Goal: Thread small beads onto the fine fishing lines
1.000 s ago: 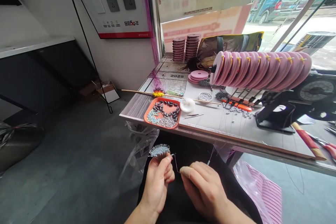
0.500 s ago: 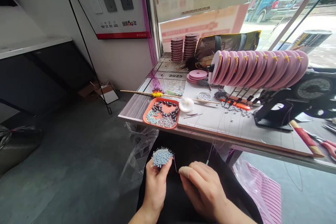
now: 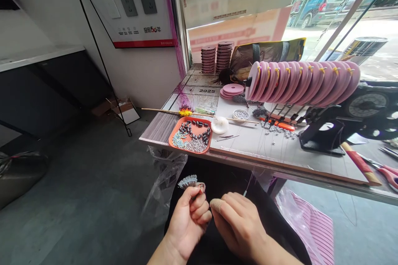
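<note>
Above my lap, my left hand is closed round a bundle of pale blue-grey, bead-tipped strands, now seen from the side with its tips fanned to the left. The bundle's lower end is hidden in the fingers. Close beside it, my right hand stays in a pinch, a beige finger cover on one finger. The purple thread it gripped a moment ago is too fine to make out now. Behind the right hand's knuckles shows a pale blue tip on a thin strand that rises to the table edge.
On the table lie an orange tray of beads, a white disc, a small bead dish and a thin stick. A rack of pink spools stands right, near pink-handled scissors.
My left hand has turned over, tipping the bundle so its side shows instead of its bead-covered top. The two hands are closer together. My right hand has barely moved.
</note>
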Motion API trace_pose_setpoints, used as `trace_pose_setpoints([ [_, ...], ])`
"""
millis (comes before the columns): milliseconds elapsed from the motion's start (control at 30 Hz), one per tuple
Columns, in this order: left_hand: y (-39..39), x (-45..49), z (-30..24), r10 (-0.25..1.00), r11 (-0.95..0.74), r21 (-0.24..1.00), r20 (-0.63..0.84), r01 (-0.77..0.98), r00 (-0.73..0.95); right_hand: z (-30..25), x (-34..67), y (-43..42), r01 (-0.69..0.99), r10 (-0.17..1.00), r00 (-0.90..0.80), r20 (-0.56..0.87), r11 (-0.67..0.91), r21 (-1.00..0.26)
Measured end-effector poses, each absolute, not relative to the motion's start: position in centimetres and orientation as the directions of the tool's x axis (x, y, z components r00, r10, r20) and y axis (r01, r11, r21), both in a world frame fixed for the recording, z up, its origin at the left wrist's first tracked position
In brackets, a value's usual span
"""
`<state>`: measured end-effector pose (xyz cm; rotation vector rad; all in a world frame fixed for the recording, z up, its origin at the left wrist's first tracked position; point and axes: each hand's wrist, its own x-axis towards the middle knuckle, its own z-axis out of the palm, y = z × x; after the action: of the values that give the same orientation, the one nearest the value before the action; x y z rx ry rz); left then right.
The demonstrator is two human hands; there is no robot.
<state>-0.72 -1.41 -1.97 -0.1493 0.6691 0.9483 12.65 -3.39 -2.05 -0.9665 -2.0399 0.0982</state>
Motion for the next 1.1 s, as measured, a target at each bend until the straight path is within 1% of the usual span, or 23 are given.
trace_pose_setpoints([
  [200, -1.5, -0.8, -1.9, 0.694, 0.603, 0.154, -0.585, -0.783, 0.420, -2.2, 12.6, -3.4, 0.597, 0.677, -0.340, 0.653, 0.692, -0.406],
  [333, -1.7, -0.7, -1.7, 0.709, 0.616, 0.202, -0.564, -0.762, 0.424, -2.1, 12.5, -3.1, 0.606, 0.695, -0.310, 0.649, 0.670, -0.428],
  [367, -1.8, -0.6, -1.6, 0.721, 0.616, 0.238, -0.554, -0.751, 0.416, -2.0, 12.5, -3.0, 0.619, 0.702, -0.293, 0.649, 0.657, -0.431],
  [433, -2.0, -0.4, -1.4, 0.754, 0.602, 0.348, -0.544, -0.719, 0.368, -1.9, 12.4, -2.6, 0.655, 0.717, -0.254, 0.649, 0.621, -0.430],
  [567, -2.6, -0.1, -1.0, 0.839, 0.497, 0.625, -0.522, -0.602, 0.151, -1.8, 12.2, -2.1, 0.722, 0.732, -0.201, 0.651, 0.560, -0.406],
  [667, -2.9, 0.0, -1.4, 0.895, 0.384, 0.817, -0.445, -0.431, -0.046, -2.0, 12.1, -1.9, 0.751, 0.740, -0.182, 0.648, 0.530, -0.394],
  [767, -2.9, -0.1, -1.9, 0.933, 0.297, 0.927, -0.333, -0.230, -0.136, -2.3, 12.1, -1.8, 0.768, 0.747, -0.168, 0.643, 0.508, -0.390],
  [867, -2.9, -0.1, -2.2, 0.948, 0.260, 0.954, -0.282, -0.153, -0.146, -2.4, 12.1, -1.7, 0.772, 0.753, -0.160, 0.638, 0.498, -0.395],
  [1100, -2.5, 0.3, -1.5, 0.959, 0.236, 0.959, -0.255, -0.156, -0.120, -2.5, 12.0, -1.9, 0.762, 0.739, -0.155, 0.655, 0.512, -0.396],
])
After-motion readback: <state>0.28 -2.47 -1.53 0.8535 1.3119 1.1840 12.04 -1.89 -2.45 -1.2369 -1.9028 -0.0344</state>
